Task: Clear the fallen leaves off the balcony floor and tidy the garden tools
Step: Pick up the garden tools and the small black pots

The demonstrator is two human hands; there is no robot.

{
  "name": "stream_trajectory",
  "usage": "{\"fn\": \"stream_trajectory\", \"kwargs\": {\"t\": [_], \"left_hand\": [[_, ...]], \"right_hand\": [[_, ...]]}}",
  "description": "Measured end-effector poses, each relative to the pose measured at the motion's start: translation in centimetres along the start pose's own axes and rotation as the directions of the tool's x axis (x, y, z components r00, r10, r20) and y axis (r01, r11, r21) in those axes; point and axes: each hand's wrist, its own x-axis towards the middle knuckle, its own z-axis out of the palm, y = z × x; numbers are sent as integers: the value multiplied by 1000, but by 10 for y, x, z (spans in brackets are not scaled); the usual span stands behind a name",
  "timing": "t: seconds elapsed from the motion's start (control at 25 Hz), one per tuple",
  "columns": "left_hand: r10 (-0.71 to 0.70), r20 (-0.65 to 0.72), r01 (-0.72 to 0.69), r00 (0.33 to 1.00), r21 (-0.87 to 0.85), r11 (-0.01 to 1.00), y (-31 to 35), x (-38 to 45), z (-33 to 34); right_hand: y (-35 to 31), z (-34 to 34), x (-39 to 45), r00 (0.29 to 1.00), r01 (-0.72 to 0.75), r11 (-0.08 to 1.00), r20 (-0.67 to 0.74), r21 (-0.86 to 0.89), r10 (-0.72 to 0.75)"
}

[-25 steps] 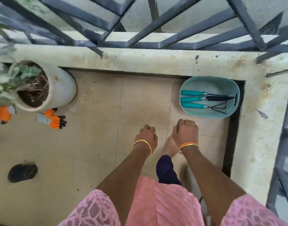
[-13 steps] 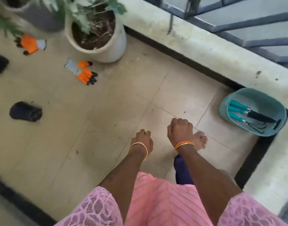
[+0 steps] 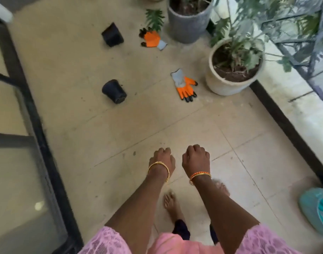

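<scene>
Tiled floor (image 3: 120, 136): orange glove (image 3: 185, 86) lies flat, seemingly palm-up.

Matt tiled floor (image 3: 120, 125), rubbery-coated cloth glove (image 3: 184, 85), matt black plastic pot (image 3: 114, 91), glossy teal plastic tub (image 3: 309, 208).
</scene>
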Motion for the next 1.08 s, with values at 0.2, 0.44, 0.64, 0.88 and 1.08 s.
{"fn": "stream_trajectory", "kwargs": {"t": [0.2, 0.44, 0.64, 0.88, 1.08], "left_hand": [[-99, 38, 102, 994, -81, 992, -41, 17, -35], [-112, 163, 113, 980, 3, 994, -52, 71, -52], [-123, 333, 143, 935, -36, 989, -34, 144, -68], [-70, 376, 143, 924, -169, 975, -14, 240, -79], [-87, 407, 194, 909, -230, 954, -8, 335, -64]], "right_hand": [[-61, -12, 54, 997, 80, 997, 23, -23, -79], [-78, -21, 138, 999, -14, 998, 43, 67, 11], [-63, -40, 225, 987, -73, 996, 150, 50, 64], [-42, -34, 322, 962, -200, 976, 208, 85, 178], [-14, 20, 399, 911, -347, 929, 281, 129, 301]]}}
